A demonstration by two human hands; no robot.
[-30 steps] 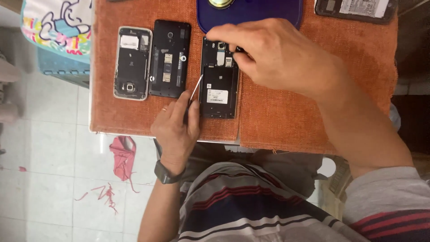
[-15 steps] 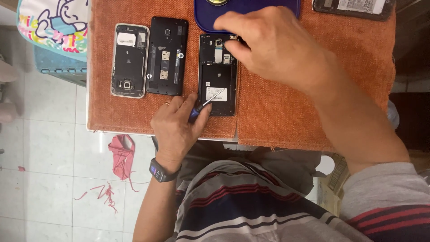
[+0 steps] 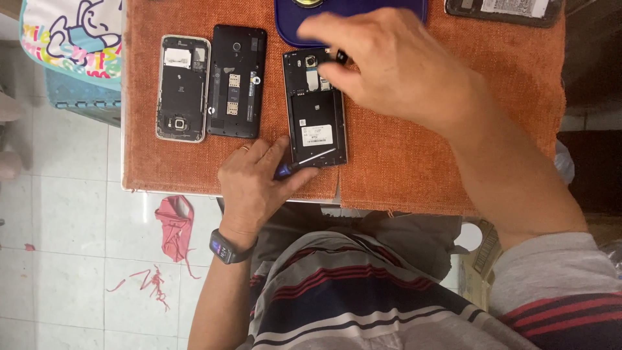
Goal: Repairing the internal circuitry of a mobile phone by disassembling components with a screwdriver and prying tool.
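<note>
Orange cloth (image 3: 414, 168); black phone (image 3: 315, 110); blue-handled screwdriver (image 3: 304, 162); navy mat (image 3: 389, 8); grey shirt (image 3: 363, 298), red-navy stripes.

I see the opened phone (image 3: 315, 109) lying flat on the orange cloth, back cover off, its dark insides and a white label showing. A thin screwdriver (image 3: 310, 159) with a blue handle lies slanted across the phone's lower end.

White rectangular label (image 3: 317, 135) sitting mid-back of opened black phone (image 3: 315, 107), near desk's (image 3: 414, 168) front edge. Small white sticker (image 3: 173, 58) lying atop silver-framed phone (image 3: 183, 87), left side. White label (image 3: 518, 6) showing on device (image 3: 502, 11) at far right corner.
</note>
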